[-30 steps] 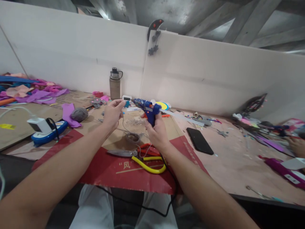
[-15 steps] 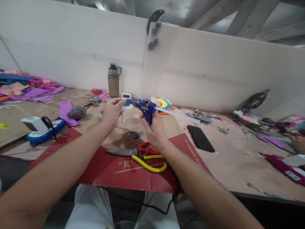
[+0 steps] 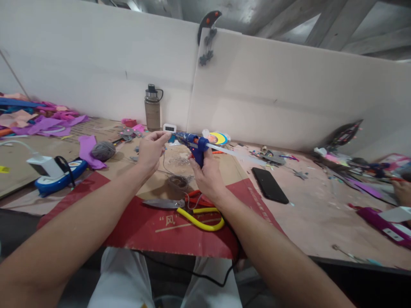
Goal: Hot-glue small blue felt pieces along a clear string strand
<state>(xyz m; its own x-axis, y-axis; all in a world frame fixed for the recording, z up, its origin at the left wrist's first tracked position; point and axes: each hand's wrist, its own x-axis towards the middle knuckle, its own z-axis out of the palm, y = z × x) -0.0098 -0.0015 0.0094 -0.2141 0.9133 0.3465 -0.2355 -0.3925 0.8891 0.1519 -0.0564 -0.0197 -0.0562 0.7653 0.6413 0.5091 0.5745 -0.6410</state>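
My right hand (image 3: 208, 175) grips the handle of a blue glue gun (image 3: 195, 144) whose nozzle points left; a clear glue stick sticks out of its back. My left hand (image 3: 150, 150) is raised just left of the nozzle, its fingertips pinched on a small piece too tiny to name. A thin wire (image 3: 177, 181) hangs from that hand down to a loose coil on the cardboard. Both hands hover above the table.
Scissors with yellow and red handles (image 3: 192, 210) lie on red cardboard (image 3: 128, 222) near me. A black phone (image 3: 269, 185) is to the right, a bottle (image 3: 152, 108) at the back wall, a charger and blue case (image 3: 54, 173) and grey yarn (image 3: 102, 150) at left. Another person's hand (image 3: 403, 191) shows at far right.
The glue gun's nozzle has moved slightly left, closer to my left fingertips. The view has shifted a little; the hands otherwise hold the same pose.
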